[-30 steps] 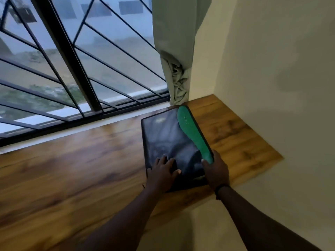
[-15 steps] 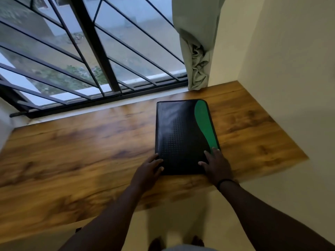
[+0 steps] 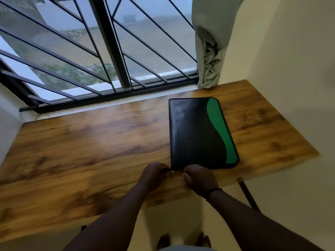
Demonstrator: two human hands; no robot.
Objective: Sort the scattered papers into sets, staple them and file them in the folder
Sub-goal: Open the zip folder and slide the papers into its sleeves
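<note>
the left hand (image 3: 154,172) is pinching the zip pull (image 3: 172,172) at the near-left corner of the folder (image 3: 197,134); the right hand (image 3: 198,176) is gripping its near edge, and the folder's long axis is running toward the upper frame.

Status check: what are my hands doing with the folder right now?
Left hand pinching the zipper pull at the folder's near-left corner. Right hand gripping the near edge. Folder flat on table, closed. Nothing in the way.

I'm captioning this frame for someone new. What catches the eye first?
The black and green folder lies closed on the right part of the wooden table by the barred window. At its near left corner both hands meet: the left hand pinches the zipper pull, the right hand grips the edge.
</note>
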